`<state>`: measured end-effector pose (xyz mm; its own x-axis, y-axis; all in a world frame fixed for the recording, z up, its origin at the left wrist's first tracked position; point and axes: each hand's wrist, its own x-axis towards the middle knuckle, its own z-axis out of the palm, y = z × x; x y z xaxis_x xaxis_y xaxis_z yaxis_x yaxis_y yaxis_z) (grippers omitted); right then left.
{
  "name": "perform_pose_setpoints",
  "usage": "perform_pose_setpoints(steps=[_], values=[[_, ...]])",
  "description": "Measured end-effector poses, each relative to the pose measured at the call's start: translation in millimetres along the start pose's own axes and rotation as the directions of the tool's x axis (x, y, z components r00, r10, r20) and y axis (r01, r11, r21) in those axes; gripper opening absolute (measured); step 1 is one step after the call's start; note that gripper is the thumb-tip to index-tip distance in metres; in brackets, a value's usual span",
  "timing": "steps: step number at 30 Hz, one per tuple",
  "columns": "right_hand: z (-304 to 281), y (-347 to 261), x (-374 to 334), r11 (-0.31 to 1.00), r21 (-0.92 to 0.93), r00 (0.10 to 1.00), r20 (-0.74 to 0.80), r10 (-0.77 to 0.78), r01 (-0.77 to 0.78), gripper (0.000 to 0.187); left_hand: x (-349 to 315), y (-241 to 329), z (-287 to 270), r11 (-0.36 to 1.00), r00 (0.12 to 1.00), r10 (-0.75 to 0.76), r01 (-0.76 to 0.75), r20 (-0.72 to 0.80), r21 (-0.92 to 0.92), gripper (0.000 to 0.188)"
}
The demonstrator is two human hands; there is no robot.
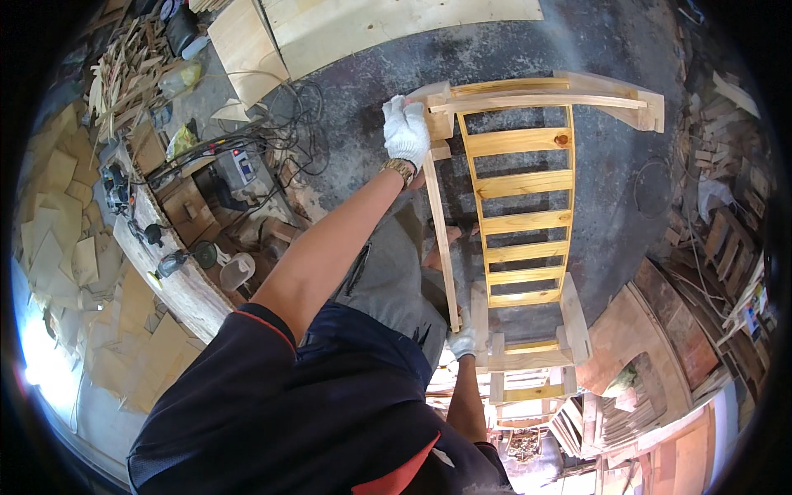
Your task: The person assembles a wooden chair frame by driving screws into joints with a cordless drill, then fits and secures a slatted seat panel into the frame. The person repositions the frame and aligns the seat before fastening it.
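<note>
A pale wooden frame [554,360] with several yellowish slats [526,183] stands in front of me, long side running away from my body. My left hand [406,134], in a white knitted glove, is closed over the frame's far left corner, beside a thick block; its fingertips are partly hidden. At the near end, my right hand [463,342], also gloved, grips the frame beside the lower end of a long thin side rail [440,239]. Its fingers are largely covered. A curved top rail [536,101] spans the frame's far end.
On the left, a plank bench [177,268] carries power tools, with cables [301,115] on the floor behind it. Plywood offcuts [62,223] pile up at far left. Large pale sheets [388,25] lie at the back. Scrap wood and boards [639,346] crowd the right side.
</note>
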<state>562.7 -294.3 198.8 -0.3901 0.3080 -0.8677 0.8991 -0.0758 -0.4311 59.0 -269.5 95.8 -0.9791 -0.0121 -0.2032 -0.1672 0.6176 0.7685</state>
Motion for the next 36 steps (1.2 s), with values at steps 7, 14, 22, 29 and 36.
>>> perform_pose_setpoints(steps=[7,14,22,29,36], values=[[-2,-9,-1,0.999,0.008,0.999,-0.002,0.041,-0.041,0.051,1,0,-3,0.998,0.997,-0.045,0.047,0.06,-0.03,0.036],[-1,-13,0,0.996,-0.066,0.994,-0.088,-0.07,0.064,0.051,2,-9,1,0.99,0.998,-0.065,0.066,0.02,-0.124,0.032],[-5,-20,0,0.992,-0.122,0.999,-0.037,0.018,-0.022,0.055,2,-6,-1,0.983,0.993,-0.105,0.112,0.06,-0.148,0.033],[-5,-19,1,0.992,-0.114,0.997,-0.042,-0.066,0.061,0.054,2,-6,-2,0.991,0.995,-0.087,0.091,0.051,-0.101,0.038],[0,-18,5,0.993,-0.085,0.994,-0.073,-0.082,0.076,0.05,10,8,-8,0.988,0.986,-0.13,0.138,0.101,-0.076,0.037]])
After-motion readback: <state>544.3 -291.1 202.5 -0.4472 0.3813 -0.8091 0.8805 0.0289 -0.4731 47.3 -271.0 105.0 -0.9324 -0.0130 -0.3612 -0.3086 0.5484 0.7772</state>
